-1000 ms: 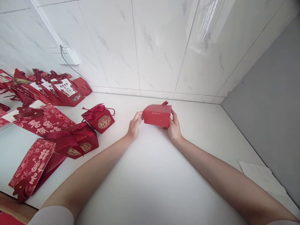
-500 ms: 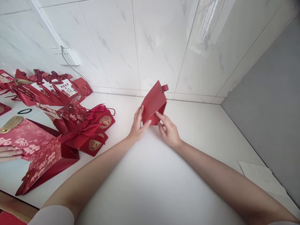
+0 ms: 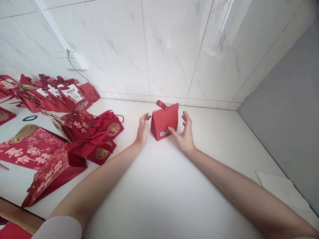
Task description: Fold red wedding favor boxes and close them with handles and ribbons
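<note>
A small red gift box with a dark red strap handle on top stands upright on the white table, its lid flap folded down. A small printed patch shows low on its front. My left hand is beside the box's left side, fingers apart, a slight gap between them. On the other side, my right hand is spread open, the thumb in front of the box's lower right front; whether it touches cannot be told. Neither hand is closed round the box.
To the left stand larger patterned red gift bags, ribboned red boxes and a row of red boxes along the tiled wall. A black loop lies between them. Another person's fingers show at the left edge. White paper lies at right.
The red box was held tilted between both hands; now it stands upright, turned with its front showing. Both hands have opened and moved apart. The other person's hand has drawn back left.
</note>
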`<act>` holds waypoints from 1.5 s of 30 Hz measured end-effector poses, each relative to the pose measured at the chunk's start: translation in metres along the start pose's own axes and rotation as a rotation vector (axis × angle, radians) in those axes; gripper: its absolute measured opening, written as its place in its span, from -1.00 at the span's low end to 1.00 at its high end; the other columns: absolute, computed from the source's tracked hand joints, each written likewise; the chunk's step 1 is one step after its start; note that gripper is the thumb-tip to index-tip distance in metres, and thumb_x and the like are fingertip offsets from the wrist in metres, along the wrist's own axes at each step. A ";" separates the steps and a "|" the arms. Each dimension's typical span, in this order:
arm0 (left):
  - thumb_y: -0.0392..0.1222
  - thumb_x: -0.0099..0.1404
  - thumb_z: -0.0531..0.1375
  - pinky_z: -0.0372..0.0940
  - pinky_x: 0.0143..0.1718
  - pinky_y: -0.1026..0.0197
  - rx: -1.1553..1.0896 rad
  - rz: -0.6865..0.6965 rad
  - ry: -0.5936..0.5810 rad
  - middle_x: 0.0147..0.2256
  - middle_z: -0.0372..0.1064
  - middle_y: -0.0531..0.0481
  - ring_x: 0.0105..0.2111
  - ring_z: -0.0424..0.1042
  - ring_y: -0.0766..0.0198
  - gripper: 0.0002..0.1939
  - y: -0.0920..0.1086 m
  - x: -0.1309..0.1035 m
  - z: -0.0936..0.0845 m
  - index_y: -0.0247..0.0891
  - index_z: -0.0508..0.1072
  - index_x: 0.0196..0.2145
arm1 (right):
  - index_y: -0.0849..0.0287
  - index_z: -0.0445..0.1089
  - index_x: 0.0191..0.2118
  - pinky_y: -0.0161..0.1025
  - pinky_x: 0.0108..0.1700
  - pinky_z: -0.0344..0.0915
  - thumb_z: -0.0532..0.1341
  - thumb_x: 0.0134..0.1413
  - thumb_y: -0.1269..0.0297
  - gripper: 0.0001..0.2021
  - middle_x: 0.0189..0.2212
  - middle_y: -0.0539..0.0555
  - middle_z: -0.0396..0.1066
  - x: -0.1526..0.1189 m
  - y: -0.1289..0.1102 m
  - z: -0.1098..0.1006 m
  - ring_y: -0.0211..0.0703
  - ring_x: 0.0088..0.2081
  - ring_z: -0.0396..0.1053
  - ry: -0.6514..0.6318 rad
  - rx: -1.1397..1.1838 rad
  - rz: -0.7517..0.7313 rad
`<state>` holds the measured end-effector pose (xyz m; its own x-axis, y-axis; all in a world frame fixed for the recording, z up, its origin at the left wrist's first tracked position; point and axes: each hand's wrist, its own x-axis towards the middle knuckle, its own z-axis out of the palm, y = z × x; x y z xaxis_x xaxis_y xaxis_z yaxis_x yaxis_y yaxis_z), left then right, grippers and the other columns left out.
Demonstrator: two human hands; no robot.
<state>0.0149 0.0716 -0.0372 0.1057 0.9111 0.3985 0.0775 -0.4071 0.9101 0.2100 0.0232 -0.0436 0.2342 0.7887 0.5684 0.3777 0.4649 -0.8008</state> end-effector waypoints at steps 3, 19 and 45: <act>0.31 0.17 0.23 0.02 0.32 -0.11 0.075 0.140 -0.160 0.36 -0.03 -0.23 0.37 -0.03 -0.06 -0.05 0.006 -0.006 0.004 -0.10 -0.03 0.35 | 0.00 0.08 0.31 0.18 0.22 0.25 0.28 0.14 0.02 -0.33 0.26 0.21 0.20 0.002 0.006 0.000 0.09 0.23 0.25 -0.152 0.088 0.135; 0.24 0.44 -0.14 0.11 0.33 -0.01 -0.066 -0.081 -0.152 0.22 0.31 -0.11 0.28 0.22 0.08 -0.37 0.007 0.001 0.004 -0.23 0.35 0.18 | 0.00 0.34 0.17 0.01 0.30 0.14 0.01 0.36 -0.05 -0.57 0.20 0.10 0.31 0.002 0.006 0.002 -0.02 0.24 0.22 -0.302 0.112 0.065; 0.05 0.44 0.02 0.23 0.21 -0.06 0.126 0.448 0.034 0.22 0.24 -0.23 0.26 0.24 0.01 -0.47 0.031 -0.013 0.008 -0.05 0.03 0.29 | -0.14 -0.26 0.43 0.12 0.23 0.29 0.02 0.38 0.06 -0.37 0.28 0.13 0.17 -0.010 -0.014 -0.004 0.00 0.20 0.28 -0.181 0.029 -0.218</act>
<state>0.0239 0.0467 -0.0153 0.1241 0.6446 0.7544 0.1514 -0.7636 0.6276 0.2059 0.0074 -0.0367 -0.0145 0.7263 0.6872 0.3751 0.6410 -0.6696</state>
